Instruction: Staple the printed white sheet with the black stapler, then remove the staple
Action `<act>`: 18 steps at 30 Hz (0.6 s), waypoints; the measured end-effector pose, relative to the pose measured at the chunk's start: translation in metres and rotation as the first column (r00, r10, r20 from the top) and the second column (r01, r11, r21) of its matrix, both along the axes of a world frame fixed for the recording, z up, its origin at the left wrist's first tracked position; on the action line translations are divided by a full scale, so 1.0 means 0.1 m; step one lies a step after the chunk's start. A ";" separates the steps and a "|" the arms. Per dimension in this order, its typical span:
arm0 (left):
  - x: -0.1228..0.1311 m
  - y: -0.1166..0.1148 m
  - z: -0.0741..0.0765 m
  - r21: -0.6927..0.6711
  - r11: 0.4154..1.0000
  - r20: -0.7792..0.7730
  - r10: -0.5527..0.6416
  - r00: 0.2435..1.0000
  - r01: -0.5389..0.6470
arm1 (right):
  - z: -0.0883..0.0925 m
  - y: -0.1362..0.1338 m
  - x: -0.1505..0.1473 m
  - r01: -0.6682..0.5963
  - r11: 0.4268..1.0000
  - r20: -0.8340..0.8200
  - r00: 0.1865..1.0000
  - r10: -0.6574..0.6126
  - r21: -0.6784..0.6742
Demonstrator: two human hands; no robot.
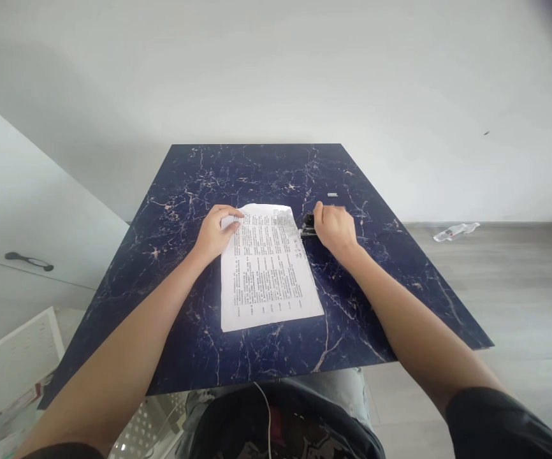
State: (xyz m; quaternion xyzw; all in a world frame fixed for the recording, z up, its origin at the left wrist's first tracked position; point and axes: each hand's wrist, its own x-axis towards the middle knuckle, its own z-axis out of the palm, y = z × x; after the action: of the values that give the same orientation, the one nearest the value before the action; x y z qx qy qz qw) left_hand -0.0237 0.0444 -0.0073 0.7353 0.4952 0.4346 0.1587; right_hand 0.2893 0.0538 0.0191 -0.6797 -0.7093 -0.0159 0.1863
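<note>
Printed paper sheets lie on the dark blue marbled table, with their lines of text running sideways. My left hand pinches their upper left edge between thumb and fingers. Beside the right edge of the paper, my right hand is closed over a black stapler. Its front end points left and meets the paper's edge; most of its body is hidden under my hand. A small silvery strip, like a row of staples, lies just beyond my right hand.
A white wall stands behind the table. At left is a white cabinet with a dark handle. A clear plastic wrapper lies on the grey floor to the right. A white perforated basket is below the table's front edge.
</note>
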 end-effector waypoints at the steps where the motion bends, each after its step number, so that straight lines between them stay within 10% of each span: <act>1: 0.00 0.00 0.00 0.001 1.000 -0.006 0.001 1.000 -0.001 | 0.01 0.04 0.06 0.009 1.000 0.005 1.000 -0.009 0.015; 7: -0.01 -0.02 -0.02 0.035 0.999 -0.139 -0.013 0.990 0.018 | 0.03 0.17 0.31 0.016 0.999 -0.039 0.999 -0.017 -0.039; 13: -0.10 -0.04 -0.02 0.089 0.994 -0.366 -0.030 0.930 0.067 | 0.21 0.14 0.53 -0.366 0.903 -0.155 0.928 0.337 -0.225; 18: -0.14 -0.04 0.04 -0.055 0.940 -0.442 -0.326 0.836 0.338 | 0.19 0.18 0.70 -0.400 0.867 -0.003 0.908 0.418 -0.298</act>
State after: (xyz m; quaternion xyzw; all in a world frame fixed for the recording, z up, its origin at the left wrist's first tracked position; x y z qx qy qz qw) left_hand -0.0376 0.0401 -0.0038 0.8915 0.3776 0.2272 0.1049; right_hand 0.3589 0.0718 0.0385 -0.5332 -0.8369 0.1080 0.0609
